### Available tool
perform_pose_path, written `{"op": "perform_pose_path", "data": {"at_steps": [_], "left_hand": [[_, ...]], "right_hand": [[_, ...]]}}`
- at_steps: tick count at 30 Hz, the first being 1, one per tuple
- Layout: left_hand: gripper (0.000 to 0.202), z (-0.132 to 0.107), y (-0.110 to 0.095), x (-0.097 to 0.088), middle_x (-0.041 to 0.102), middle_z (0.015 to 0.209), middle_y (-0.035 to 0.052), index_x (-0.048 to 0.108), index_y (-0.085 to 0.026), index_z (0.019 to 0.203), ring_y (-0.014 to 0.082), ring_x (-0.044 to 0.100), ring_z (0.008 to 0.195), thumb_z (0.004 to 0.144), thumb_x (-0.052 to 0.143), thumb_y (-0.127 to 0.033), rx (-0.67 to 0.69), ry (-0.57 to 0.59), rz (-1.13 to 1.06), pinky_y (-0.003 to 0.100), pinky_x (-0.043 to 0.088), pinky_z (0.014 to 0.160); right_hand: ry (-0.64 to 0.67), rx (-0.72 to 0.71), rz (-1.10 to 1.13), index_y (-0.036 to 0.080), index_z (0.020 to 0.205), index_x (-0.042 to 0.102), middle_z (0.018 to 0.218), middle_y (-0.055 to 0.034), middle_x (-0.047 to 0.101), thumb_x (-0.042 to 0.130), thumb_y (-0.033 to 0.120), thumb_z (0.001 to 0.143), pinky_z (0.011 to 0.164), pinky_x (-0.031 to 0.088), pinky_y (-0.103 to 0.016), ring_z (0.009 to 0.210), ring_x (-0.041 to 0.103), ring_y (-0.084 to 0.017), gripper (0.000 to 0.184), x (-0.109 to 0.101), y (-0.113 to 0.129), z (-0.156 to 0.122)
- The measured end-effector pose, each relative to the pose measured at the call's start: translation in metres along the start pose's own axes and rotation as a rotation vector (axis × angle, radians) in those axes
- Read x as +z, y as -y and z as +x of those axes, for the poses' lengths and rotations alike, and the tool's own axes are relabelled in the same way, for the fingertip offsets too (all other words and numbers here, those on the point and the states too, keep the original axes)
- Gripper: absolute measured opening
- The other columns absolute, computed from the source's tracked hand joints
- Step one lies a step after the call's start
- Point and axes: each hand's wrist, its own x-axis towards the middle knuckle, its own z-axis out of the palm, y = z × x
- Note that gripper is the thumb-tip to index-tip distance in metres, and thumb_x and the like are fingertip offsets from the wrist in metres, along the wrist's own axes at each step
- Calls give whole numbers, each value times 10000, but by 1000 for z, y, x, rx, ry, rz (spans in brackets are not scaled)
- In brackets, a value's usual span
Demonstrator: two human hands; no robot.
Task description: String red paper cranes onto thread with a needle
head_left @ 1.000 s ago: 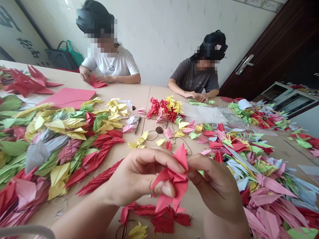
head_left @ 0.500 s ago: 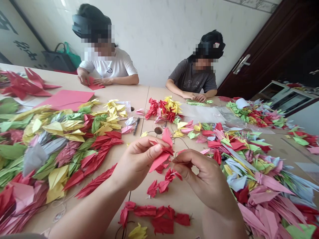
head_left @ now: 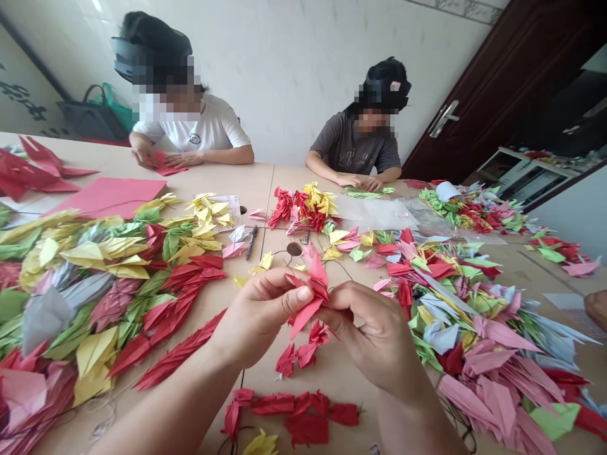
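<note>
My left hand (head_left: 270,309) pinches a folded red paper crane (head_left: 317,278) between thumb and fingers, its pointed ends sticking up and down. Closed at the crane's right edge is my right hand (head_left: 374,328); whatever lies between its fingertips is hidden. Just below the hands, several small red folded paper pieces (head_left: 306,355) hang or lie in a short chain with a pale knot at the end. Nearer to me a row of red folded pieces (head_left: 303,407) rests on the table (head_left: 265,373) beside a yellow folded piece (head_left: 262,443).
Heaped bundles of coloured folded paper cover the left (head_left: 99,278) and right (head_left: 474,316) sides. A black pen (head_left: 251,243) lies near a round table hole (head_left: 294,249). Across the table two people (head_left: 194,126) (head_left: 353,142) handle paper. Another person's hand (head_left: 596,308) shows at the right edge.
My right hand has moved left and now meets the red crane; before, it was apart with a thin strand at its fingertips. The view has shifted slightly right.
</note>
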Motion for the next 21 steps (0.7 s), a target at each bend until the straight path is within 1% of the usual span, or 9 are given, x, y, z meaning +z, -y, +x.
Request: {"op": "perform_pose_path", "data": {"at_steps": [3, 6, 9, 12, 15, 19, 21], "left_hand": [[117, 1, -1, 0, 701, 627, -9, 788, -180, 784, 58, 595, 560, 785, 795, -297, -32, -25, -10, 126, 499, 569], [182, 2, -2, 1, 695, 611, 7, 765, -151, 726, 72, 604, 557, 768, 806, -324, -73, -70, -25, 137, 496, 553], [185, 4, -2, 2, 704, 628, 16, 753, -135, 702, 74, 613, 580, 757, 818, -300, -85, -90, -33, 135, 500, 573], [166, 3, 0, 2, 703, 634, 8, 758, -138, 716, 67, 608, 579, 764, 813, -287, -77, -77, -35, 133, 499, 580], [163, 2, 1, 3, 702, 632, 5, 763, -144, 723, 70, 617, 583, 779, 799, -292, -64, -66, -14, 140, 505, 595], [153, 3, 1, 4, 704, 641, 5, 769, -151, 736, 72, 611, 591, 768, 807, -297, -68, -79, 5, 146, 497, 596], [160, 4, 0, 2, 702, 643, 3, 769, -155, 728, 68, 596, 584, 754, 818, -306, -81, -78, 17, 149, 487, 594]], "right_hand": [[11, -8, 23, 186, 837, 647, 711, 17, 637, 653, 104, 893, 616, 440, -211, 656, 591, -106, 100, 0, -2, 1], [-15, -48, 35, 189, 864, 637, 773, 9, 671, 663, 87, 882, 660, 462, -206, 714, 617, -110, 107, -2, -3, 1], [-40, -82, -3, 184, 851, 617, 760, 9, 654, 654, 112, 897, 657, 458, -205, 707, 601, -107, 93, -4, -2, 1], [-58, -98, -58, 167, 834, 604, 749, -10, 638, 634, 145, 917, 634, 451, -220, 680, 584, -112, 91, -4, -2, 1], [-64, -101, -112, 159, 832, 596, 750, -29, 635, 615, 136, 922, 623, 446, -241, 680, 583, -126, 95, -1, -4, 0], [-98, -107, -163, 178, 828, 577, 737, -9, 610, 630, 159, 920, 607, 432, -242, 667, 559, -125, 108, 2, -8, -1], [-94, -55, -145, 192, 843, 573, 751, 6, 595, 649, 182, 912, 611, 434, -236, 674, 550, -121, 103, 0, -10, -1]]}}
